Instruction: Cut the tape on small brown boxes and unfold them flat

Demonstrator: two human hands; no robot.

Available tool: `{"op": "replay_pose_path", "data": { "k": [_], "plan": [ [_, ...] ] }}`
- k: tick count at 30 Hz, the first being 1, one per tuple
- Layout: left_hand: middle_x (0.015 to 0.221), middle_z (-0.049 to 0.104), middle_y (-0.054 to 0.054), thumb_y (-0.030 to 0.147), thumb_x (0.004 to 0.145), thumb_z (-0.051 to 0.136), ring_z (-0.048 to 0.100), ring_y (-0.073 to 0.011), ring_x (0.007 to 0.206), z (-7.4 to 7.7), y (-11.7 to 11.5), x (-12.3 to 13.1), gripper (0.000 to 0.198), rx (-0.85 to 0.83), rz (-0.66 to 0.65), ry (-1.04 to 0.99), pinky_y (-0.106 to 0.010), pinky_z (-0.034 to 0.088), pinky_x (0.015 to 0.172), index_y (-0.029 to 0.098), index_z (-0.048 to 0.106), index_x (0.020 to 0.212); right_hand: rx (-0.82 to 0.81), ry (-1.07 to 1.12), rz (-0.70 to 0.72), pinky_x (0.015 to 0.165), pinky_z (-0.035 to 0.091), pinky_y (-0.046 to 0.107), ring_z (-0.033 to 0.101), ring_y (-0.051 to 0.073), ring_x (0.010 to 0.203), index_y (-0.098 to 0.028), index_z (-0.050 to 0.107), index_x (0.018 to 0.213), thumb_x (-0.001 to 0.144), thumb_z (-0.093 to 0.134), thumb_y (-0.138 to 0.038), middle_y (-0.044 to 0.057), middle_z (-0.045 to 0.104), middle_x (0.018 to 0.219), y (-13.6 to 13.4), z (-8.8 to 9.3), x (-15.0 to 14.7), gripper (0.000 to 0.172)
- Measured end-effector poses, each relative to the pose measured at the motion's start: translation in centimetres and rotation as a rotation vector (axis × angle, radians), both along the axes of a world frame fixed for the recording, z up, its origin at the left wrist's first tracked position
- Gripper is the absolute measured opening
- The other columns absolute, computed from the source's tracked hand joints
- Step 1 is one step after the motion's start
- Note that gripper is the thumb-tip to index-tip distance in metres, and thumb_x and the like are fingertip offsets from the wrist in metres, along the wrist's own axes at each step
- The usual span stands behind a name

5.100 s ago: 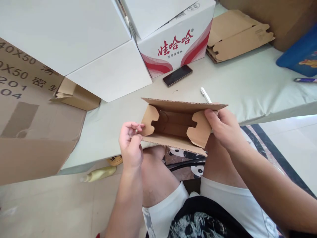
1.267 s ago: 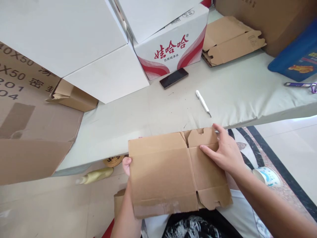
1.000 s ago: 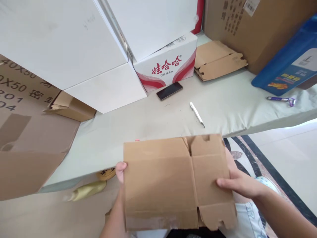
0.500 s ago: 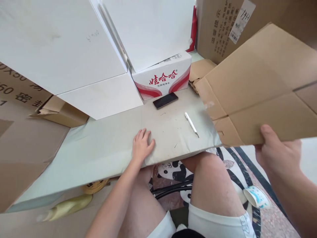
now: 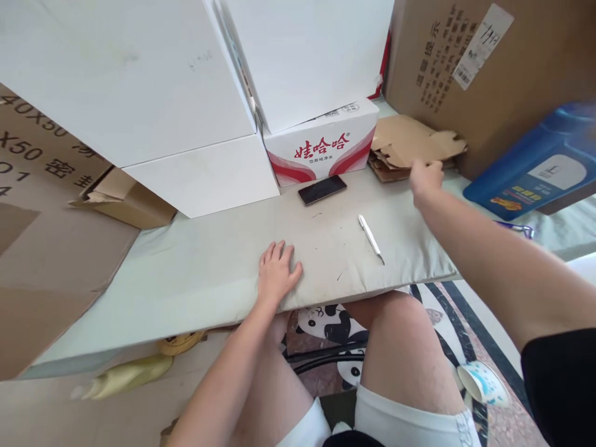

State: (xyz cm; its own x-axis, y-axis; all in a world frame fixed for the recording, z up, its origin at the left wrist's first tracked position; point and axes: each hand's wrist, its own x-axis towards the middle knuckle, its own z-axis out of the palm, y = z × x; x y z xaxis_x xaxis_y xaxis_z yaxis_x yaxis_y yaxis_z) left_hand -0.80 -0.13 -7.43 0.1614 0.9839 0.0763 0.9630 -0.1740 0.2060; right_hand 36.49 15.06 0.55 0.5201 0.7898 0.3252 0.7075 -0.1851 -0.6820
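Note:
My left hand (image 5: 277,271) lies flat on the cloth-covered table (image 5: 218,261), fingers spread, holding nothing. Farther right, my right hand (image 5: 426,179) reaches to the front edge of a small stack of folded cardboard (image 5: 410,141) and pinches it; the fingertips are partly hidden. Between my two hands lies a white pen-like tool (image 5: 369,236) with a thin dark tip. Behind it a black phone (image 5: 323,189) rests in front of a white and red carton (image 5: 326,149).
Large white boxes (image 5: 139,74) stand along the back. Brown cartons rise at left (image 5: 51,236) and right (image 5: 447,56). A blue bottle (image 5: 535,161) leans at the right. Below, a paper cup (image 5: 484,383) lies on the floor, and a yellowish bottle (image 5: 135,375) lies under the table.
The large flat cardboard sheet in my right hand has left the view. My right hand has moved forward and left to the folded cardboard. My left hand stays on the table.

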Motion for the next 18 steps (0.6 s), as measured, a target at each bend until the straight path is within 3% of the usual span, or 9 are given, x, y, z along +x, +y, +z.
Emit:
{"op": "replay_pose_path", "data": {
  "k": [1,3,6,8,10,12,14,18],
  "plan": [
    [0.155,0.055,-0.017,0.036,0.093,0.055,0.042,-0.0409,0.150,0.0,0.0,0.1,0.049,-0.007,0.001,-0.010,-0.059,0.037,0.121,0.017,0.063,0.138,-0.025,-0.018,0.029,0.095,0.049,0.058,0.064,0.042,0.124,0.014,0.049,0.129,0.094,0.029,-0.033,0.039,0.057,0.129,-1.4,-1.2,-1.5,0.062],
    [0.155,0.055,-0.018,0.035,0.092,0.058,0.042,-0.0420,0.150,-0.1,0.0,0.3,0.049,-0.013,0.003,-0.060,-0.060,0.035,0.121,0.017,0.064,0.136,-0.050,-0.062,0.197,0.111,0.043,0.055,0.057,0.037,0.135,0.000,0.049,0.136,0.090,0.046,-0.027,0.033,0.055,0.140,-4.5,-3.8,-5.5,0.054],
    [0.152,0.057,-0.019,0.030,0.088,0.063,0.041,-0.0436,0.150,-0.3,0.2,0.5,0.041,0.010,0.036,-0.275,-0.063,0.032,0.123,0.016,0.068,0.127,-0.070,-0.140,0.561,0.116,0.044,0.048,0.057,0.030,0.135,-0.014,0.054,0.136,0.090,0.050,-0.026,0.021,0.060,0.140,-9.2,-7.0,-13.0,0.048],
    [0.140,0.067,-0.016,0.020,0.090,0.057,0.053,-0.0358,0.142,-0.4,0.2,0.0,0.029,0.017,0.074,-0.435,-0.055,0.039,0.122,0.016,0.071,0.116,-0.086,-0.187,0.752,0.116,0.046,0.046,0.056,0.029,0.137,-0.014,0.055,0.137,0.091,0.047,-0.027,0.020,0.060,0.142,-11.7,-8.3,-17.8,0.048],
    [0.128,0.074,-0.013,0.011,0.093,0.045,0.068,-0.0244,0.124,-0.5,0.1,-1.5,0.033,0.033,0.121,-0.472,-0.041,0.052,0.111,0.017,0.070,0.113,-0.108,-0.233,0.865,0.115,0.047,0.047,0.056,0.030,0.138,-0.012,0.056,0.139,0.093,0.044,-0.028,0.021,0.058,0.147,-13.4,-9.2,-21.8,0.050],
    [0.127,0.074,-0.011,0.007,0.090,0.046,0.069,-0.0202,0.121,-0.2,-0.1,-4.1,0.033,0.060,0.153,-0.484,-0.035,0.054,0.108,0.017,0.069,0.112,-0.133,-0.286,0.921,0.116,0.045,0.053,0.054,0.034,0.140,-0.011,0.058,0.139,0.094,0.042,-0.029,0.022,0.057,0.150,-14.4,-9.7,-24.4,0.050],
    [0.126,0.073,-0.010,0.007,0.086,0.051,0.068,-0.0213,0.123,0.7,-0.4,-7.8,0.031,0.088,0.193,-0.475,-0.036,0.052,0.111,0.018,0.069,0.109,-0.155,-0.340,0.944,0.118,0.040,0.059,0.051,0.037,0.143,-0.014,0.061,0.137,0.096,0.042,-0.032,0.020,0.058,0.151,-14.9,-10.1,-25.6,0.049],
    [0.124,0.071,-0.012,0.006,0.082,0.055,0.066,-0.0264,0.121,4.2,1.3,-16.8,0.027,0.124,0.325,-0.421,-0.042,0.051,0.110,0.017,0.066,0.103,-0.188,-0.422,0.931,0.121,0.035,0.060,0.048,0.036,0.147,-0.017,0.062,0.136,0.098,0.041,-0.034,0.016,0.057,0.154,-15.4,-10.2,-25.9,0.048]
  ]
}}
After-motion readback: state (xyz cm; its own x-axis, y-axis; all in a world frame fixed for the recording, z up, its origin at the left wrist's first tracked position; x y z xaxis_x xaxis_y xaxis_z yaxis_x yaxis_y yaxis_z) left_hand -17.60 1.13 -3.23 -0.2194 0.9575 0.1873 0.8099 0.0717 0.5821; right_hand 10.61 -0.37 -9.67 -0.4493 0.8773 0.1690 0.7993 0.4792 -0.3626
